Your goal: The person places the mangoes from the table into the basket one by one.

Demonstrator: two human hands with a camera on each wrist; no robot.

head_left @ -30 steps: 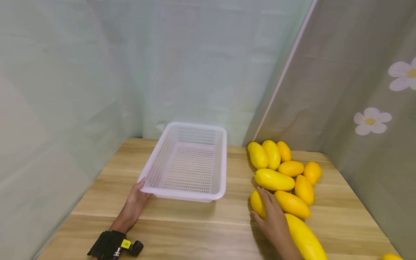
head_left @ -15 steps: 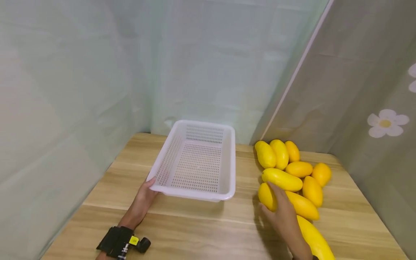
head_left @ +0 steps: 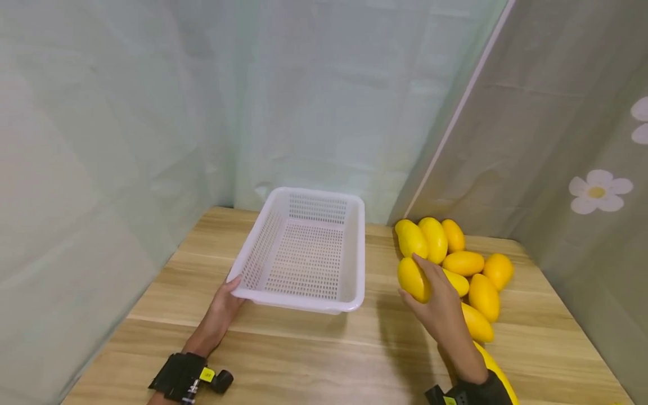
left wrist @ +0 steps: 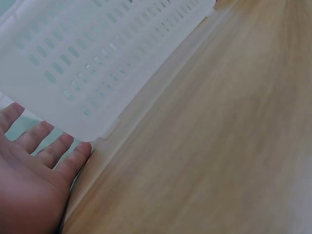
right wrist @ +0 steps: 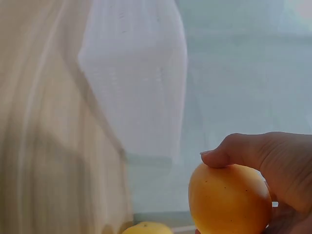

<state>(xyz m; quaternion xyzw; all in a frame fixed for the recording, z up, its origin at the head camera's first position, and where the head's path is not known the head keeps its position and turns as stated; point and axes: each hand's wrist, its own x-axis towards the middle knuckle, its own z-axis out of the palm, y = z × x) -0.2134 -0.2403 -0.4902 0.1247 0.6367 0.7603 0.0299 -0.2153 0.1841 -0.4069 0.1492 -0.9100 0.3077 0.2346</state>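
My right hand (head_left: pixel 439 298) grips a yellow mango (head_left: pixel 412 279), thumb on one side and fingers over the other. In the right wrist view the held mango (right wrist: pixel 228 200) is raised above the table, with the thumb pressed on its top. A white perforated plastic basket (head_left: pixel 298 301), with nothing inside, stands left of it. The left hand (head_left: pixel 223 308) holds the basket's near left corner, thumb over the rim. From the left wrist, its fingertips (left wrist: pixel 80 150) show against the outer wall of the basket (left wrist: pixel 29 83).
Several mangoes (head_left: pixel 463 263) lie grouped on the right side of the wooden table (head_left: pixel 304 360). A larger yellow one (head_left: pixel 498 371) lies partly behind the right forearm. Pale curtains (head_left: pixel 324 101) hang around the table's back and sides.
The right hand has closed round the near mango and lifted it up off the table, slightly forward. The left hand stays at the basket's corner. The head view has shifted a little.
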